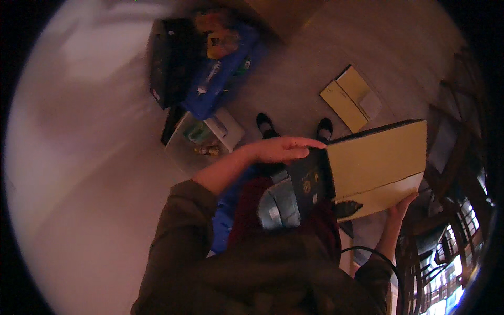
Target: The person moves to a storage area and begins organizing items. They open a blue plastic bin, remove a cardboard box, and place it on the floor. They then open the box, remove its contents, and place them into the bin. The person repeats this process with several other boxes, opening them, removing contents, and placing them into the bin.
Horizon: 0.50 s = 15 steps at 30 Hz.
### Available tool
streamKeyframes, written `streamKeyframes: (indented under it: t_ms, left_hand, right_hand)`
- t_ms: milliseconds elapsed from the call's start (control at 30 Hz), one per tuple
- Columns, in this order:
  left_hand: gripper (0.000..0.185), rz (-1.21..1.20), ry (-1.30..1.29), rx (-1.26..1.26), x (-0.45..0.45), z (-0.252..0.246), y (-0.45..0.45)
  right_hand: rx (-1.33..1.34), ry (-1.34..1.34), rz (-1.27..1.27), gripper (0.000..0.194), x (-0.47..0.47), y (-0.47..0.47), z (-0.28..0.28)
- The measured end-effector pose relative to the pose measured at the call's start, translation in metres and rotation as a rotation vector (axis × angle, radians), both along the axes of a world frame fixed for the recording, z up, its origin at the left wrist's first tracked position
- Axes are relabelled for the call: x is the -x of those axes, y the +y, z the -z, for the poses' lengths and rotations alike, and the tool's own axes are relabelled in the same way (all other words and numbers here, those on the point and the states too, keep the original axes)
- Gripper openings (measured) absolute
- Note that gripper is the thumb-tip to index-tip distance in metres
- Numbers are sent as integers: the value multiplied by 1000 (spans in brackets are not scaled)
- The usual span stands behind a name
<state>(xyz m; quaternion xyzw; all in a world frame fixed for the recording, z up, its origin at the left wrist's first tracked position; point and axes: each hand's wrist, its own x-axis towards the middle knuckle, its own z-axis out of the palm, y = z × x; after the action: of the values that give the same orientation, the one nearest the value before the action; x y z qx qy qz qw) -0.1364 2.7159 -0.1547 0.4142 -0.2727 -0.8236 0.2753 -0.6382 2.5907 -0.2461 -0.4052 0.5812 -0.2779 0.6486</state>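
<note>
A large box (378, 157) with a tan face and dark sides is in front of me, at the right of my lap. My left hand (285, 149) lies flat with its fingertips at the box's upper left corner. My right hand (403, 204) holds the lower right edge from beneath; its fingers are partly hidden. Clear tape or plastic (279, 204) is near the dark side, over my lap. A dark oval mark or opening (348, 208) shows at the lower left of the tan face.
A flattened tan carton (350, 98) lies on the floor ahead. To the left are a black crate (171, 63), a blue bag (220, 82) with packages, and a translucent bin (189, 151) with items in it. A black cable (398, 271) curves beside my right arm.
</note>
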Motion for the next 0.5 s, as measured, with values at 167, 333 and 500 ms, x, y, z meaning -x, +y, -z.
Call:
streamKeyframes:
  t_ms: [167, 333, 500]
  left_hand:
    - [43, -194, -111, 223, -7, 1, 40]
    - [62, 247, -568, 393, -22, -16, 48]
    - [77, 313, -536, 608, -20, -20, 54]
  right_hand:
    - [-468, -293, 340, 73, -55, -20, -3]
    - [-608, -346, 291, 76, -94, -17, 10]
    - [-544, -140, 83, 71, -124, -10, 27]
